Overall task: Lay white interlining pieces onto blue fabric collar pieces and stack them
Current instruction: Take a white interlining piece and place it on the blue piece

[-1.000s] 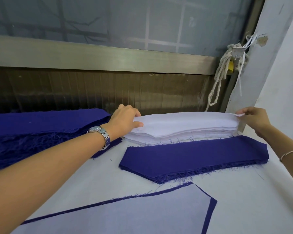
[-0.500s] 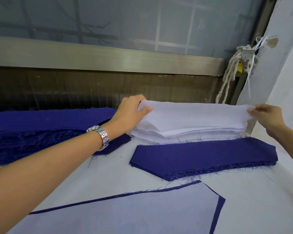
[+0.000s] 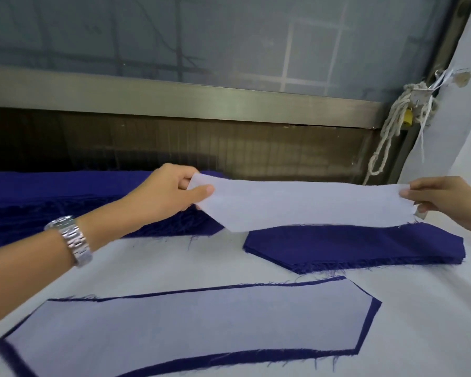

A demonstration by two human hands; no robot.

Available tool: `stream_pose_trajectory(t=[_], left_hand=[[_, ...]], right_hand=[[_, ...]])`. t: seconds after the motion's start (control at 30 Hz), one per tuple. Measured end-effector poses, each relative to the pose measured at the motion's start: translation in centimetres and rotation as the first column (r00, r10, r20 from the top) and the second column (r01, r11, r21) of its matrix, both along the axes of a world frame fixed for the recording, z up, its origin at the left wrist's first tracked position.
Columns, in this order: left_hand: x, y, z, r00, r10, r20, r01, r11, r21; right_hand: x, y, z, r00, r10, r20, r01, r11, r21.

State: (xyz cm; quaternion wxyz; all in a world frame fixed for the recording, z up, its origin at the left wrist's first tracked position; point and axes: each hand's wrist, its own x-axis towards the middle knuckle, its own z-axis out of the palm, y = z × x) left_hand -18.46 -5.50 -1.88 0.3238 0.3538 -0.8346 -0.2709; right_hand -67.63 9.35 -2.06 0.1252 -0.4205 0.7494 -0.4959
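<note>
A white interlining piece [image 3: 305, 204] hangs stretched above a stack of blue collar pieces [image 3: 365, 247], the left hand [image 3: 166, 195] and right hand [image 3: 443, 198] each pinching one end between thumb and fingers. Nearer on the white table [image 3: 201, 259], another interlining-covered blue collar piece [image 3: 180, 330] lies flat.

An interlining piece [image 3: 297, 205] hangs over the collar stack [image 3: 365, 247], behind a covered collar piece [image 3: 370, 322].
</note>
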Motion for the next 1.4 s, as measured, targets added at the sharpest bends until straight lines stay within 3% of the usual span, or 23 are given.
stream_pose_trajectory(t=[0.3, 0.4, 0.57, 0.93, 1.4], left_hand=[[12.5, 2.9, -2.5, 0.983, 0.004, 0.182, -0.057, 0.957, 0.283], [16.0, 3.7, -3.6, 0.985, -0.032, 0.168, -0.044, 0.902, 0.43], [20.2, 3.9, -5.3, 0.954, 0.002, 0.3, -0.17, 0.827, 0.536], [22.8, 2.1, -6.8, 0.908, 0.018, 0.419, -0.276, 0.776, 0.567], [21.3, 3.4, -7.2, 0.927, 0.061, 0.371, -0.279, 0.772, 0.571]], right_hand=[[6.5, 1.5, -1.0, 0.966, 0.234, 0.11, -0.248, 0.958, 0.141], [8.6, 1.5, -1.6, 0.946, 0.291, 0.142, -0.313, 0.935, 0.168], [10.8, 2.1, -2.7, 0.914, 0.343, 0.218, -0.392, 0.885, 0.252], [12.2, 3.8, -5.3, 0.882, 0.441, 0.165, -0.467, 0.778, 0.42], [12.9, 4.5, -6.0, 0.879, 0.456, 0.141, -0.464, 0.749, 0.473]])
